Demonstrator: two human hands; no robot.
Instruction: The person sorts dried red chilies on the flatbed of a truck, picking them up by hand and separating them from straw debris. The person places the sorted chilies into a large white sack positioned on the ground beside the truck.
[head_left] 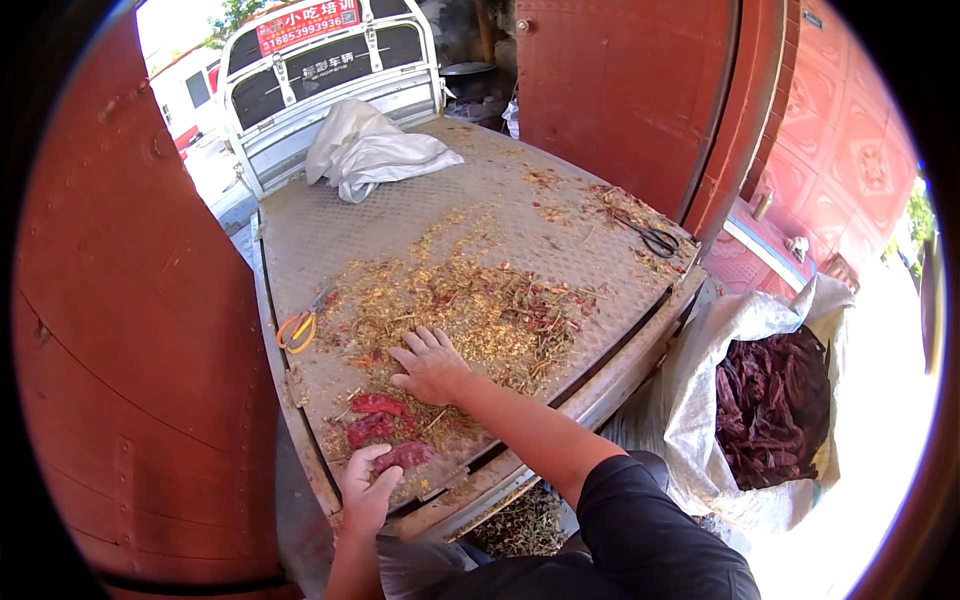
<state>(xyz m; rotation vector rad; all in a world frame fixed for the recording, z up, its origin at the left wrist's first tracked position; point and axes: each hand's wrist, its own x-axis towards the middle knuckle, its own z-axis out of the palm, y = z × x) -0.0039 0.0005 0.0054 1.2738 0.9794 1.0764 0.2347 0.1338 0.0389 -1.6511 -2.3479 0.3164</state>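
Observation:
My left hand (pixel 366 488) is at the near edge of the flat metal truck bed (pixel 290 220), its thumb and fingers closed on the end of a wrinkled dried red chili pepper (pixel 404 456). Two more dried chilies (pixel 378 405) lie just beyond it. Farther in, my right hand (pixel 434 368) rests with fingers spread on a scattered layer of yellow chili seeds (pixel 480 325). Stems and red skin scraps are mixed into that layer. Nothing shows in the right hand's grasp, though its palm side is hidden.
Orange-handled scissors (pixel 297 331) lie at the bed's left edge, black-handled scissors (pixel 655 238) at its far right. A crumpled white sack (pixel 375 150) sits near the truck's rear rack. On my right stands an open woven sack (pixel 690 400) of dark dried chilies. Red metal doors (pixel 130 300) flank the bed.

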